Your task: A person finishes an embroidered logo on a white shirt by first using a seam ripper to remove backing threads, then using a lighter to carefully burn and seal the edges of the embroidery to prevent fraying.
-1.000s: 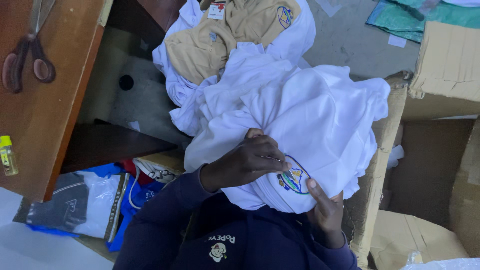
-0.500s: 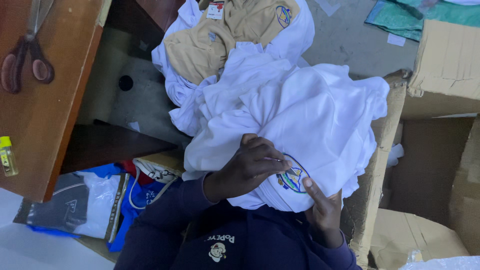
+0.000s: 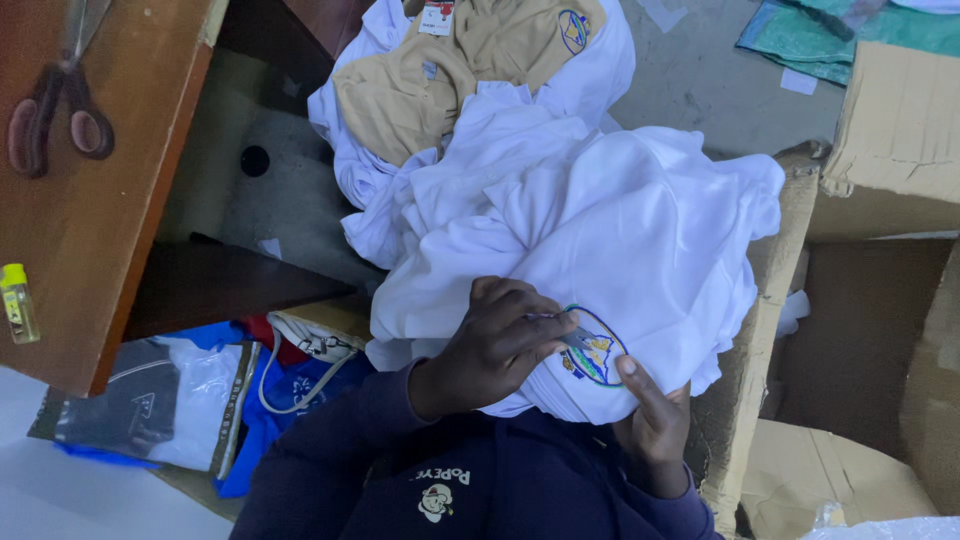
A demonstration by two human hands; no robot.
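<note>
White shirt [image 3: 640, 230] lay bunched on the person's lap, near the middle. Its round badge [image 3: 595, 347] faced up. The left hand [image 3: 500, 345] was closed on a small metal tool [image 3: 572, 335], with the tip touching the badge. The right hand [image 3: 650, 430] gripped the shirt from under, thumb pressed by the badge. More white shirts and a tan shirt [image 3: 450, 70] lay farther off. Scissors [image 3: 55, 100] sat on a wood table [image 3: 120, 220] at the far left. Cardboard boxes [image 3: 890, 130] stood on the right.

Matt white cloth shirt [image 3: 620, 230] with stitched badge [image 3: 597, 350], tan knit fabric [image 3: 440, 70], smooth brown wood table [image 3: 90, 230], rough cardboard box [image 3: 890, 130], glossy plastic bag [image 3: 190, 400].
</note>
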